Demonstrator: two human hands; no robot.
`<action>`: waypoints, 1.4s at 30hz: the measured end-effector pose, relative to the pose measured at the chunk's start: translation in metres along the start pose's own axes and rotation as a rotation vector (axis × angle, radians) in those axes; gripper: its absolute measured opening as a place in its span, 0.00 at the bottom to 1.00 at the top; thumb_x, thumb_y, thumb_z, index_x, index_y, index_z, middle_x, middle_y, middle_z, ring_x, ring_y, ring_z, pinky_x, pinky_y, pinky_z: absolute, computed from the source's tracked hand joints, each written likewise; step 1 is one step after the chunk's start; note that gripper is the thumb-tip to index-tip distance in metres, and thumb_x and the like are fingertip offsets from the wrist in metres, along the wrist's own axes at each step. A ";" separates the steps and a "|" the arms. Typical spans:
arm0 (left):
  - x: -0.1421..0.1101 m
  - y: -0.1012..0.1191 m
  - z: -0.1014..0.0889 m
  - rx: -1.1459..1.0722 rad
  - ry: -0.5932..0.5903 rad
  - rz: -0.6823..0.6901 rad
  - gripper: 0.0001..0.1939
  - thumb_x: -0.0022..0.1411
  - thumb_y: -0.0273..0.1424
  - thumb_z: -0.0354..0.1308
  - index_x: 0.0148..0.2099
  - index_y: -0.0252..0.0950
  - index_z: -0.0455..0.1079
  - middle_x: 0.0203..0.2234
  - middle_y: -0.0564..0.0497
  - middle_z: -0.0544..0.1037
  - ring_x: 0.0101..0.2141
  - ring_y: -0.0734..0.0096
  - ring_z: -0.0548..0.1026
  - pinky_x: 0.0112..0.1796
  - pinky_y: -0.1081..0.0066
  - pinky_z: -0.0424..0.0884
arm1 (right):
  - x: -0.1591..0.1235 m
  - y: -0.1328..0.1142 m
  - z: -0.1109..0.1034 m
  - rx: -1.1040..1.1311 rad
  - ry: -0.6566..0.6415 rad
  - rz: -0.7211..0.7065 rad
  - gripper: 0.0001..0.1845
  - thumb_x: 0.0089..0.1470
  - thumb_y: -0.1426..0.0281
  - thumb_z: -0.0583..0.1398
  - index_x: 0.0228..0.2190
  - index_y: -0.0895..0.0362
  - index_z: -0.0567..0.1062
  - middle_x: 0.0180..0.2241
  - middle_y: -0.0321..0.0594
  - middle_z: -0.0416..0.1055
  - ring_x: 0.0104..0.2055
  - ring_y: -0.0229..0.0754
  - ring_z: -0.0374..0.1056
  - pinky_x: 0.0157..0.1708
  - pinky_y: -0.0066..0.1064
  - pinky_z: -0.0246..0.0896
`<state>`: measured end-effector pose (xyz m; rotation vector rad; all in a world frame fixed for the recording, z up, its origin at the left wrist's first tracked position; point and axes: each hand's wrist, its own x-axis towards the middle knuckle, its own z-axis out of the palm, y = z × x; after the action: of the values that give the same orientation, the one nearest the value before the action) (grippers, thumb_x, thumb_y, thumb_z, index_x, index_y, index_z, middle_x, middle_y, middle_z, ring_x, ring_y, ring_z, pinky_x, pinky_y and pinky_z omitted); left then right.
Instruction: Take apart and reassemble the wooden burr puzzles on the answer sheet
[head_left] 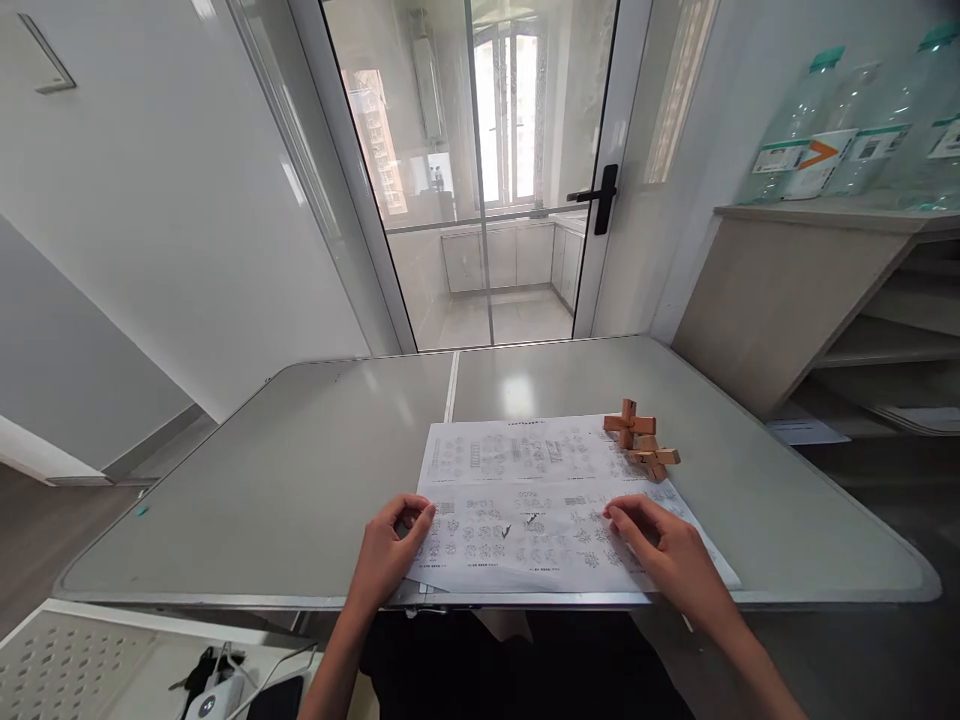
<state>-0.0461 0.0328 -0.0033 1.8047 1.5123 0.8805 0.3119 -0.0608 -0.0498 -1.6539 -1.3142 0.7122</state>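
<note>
A printed sheet of paper (517, 480) with rows of small diagrams and a crease across its middle lies near the table's front edge. At its left edge, my left hand (388, 550) is closed, with thumb and forefinger pressed together over the margin. My right hand (671, 550) rests over the sheet's right side, its thumb and fingers drawn together. Whether anything small sits between those right fingertips is hidden. Beyond the right hand, two interlocking wooden puzzles, a cross-shaped one (628, 424) and a second one (655, 458), stand by the sheet's upper right corner.
The grey table (300, 480) has rounded corners and a seam. A glass door (517, 180) with a black handle (604, 200) stands behind it. Plastic bottles (802, 125) top a shelf unit (795, 300) at right. Keys (201, 672) and cables lie on a white surface lower left.
</note>
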 end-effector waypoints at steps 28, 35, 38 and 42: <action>0.001 -0.003 0.001 0.032 -0.026 0.002 0.19 0.64 0.50 0.58 0.38 0.39 0.76 0.34 0.49 0.80 0.35 0.61 0.74 0.36 0.68 0.69 | 0.000 0.001 0.000 -0.023 0.026 -0.040 0.21 0.64 0.49 0.57 0.38 0.52 0.79 0.38 0.42 0.82 0.39 0.50 0.77 0.37 0.34 0.70; 0.001 -0.005 0.001 0.021 -0.018 0.021 0.18 0.65 0.49 0.59 0.38 0.39 0.76 0.34 0.49 0.80 0.35 0.62 0.75 0.35 0.69 0.69 | 0.000 0.000 0.000 -0.030 0.029 -0.042 0.20 0.64 0.50 0.57 0.38 0.51 0.79 0.37 0.40 0.82 0.39 0.49 0.77 0.36 0.33 0.70; 0.001 -0.005 0.001 0.017 -0.009 0.022 0.18 0.64 0.48 0.59 0.38 0.38 0.76 0.34 0.49 0.80 0.34 0.62 0.75 0.34 0.69 0.69 | 0.000 0.001 0.000 -0.031 0.024 -0.040 0.20 0.65 0.50 0.57 0.38 0.51 0.79 0.38 0.40 0.82 0.39 0.48 0.77 0.35 0.33 0.69; 0.001 -0.005 0.001 0.023 -0.016 0.019 0.19 0.64 0.49 0.58 0.38 0.39 0.76 0.33 0.49 0.80 0.34 0.62 0.74 0.34 0.69 0.69 | 0.000 0.001 0.000 -0.027 0.014 -0.031 0.20 0.65 0.49 0.57 0.38 0.52 0.78 0.39 0.41 0.82 0.40 0.49 0.77 0.36 0.33 0.69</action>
<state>-0.0481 0.0348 -0.0073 1.8412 1.5039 0.8589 0.3128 -0.0606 -0.0507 -1.6537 -1.3423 0.6657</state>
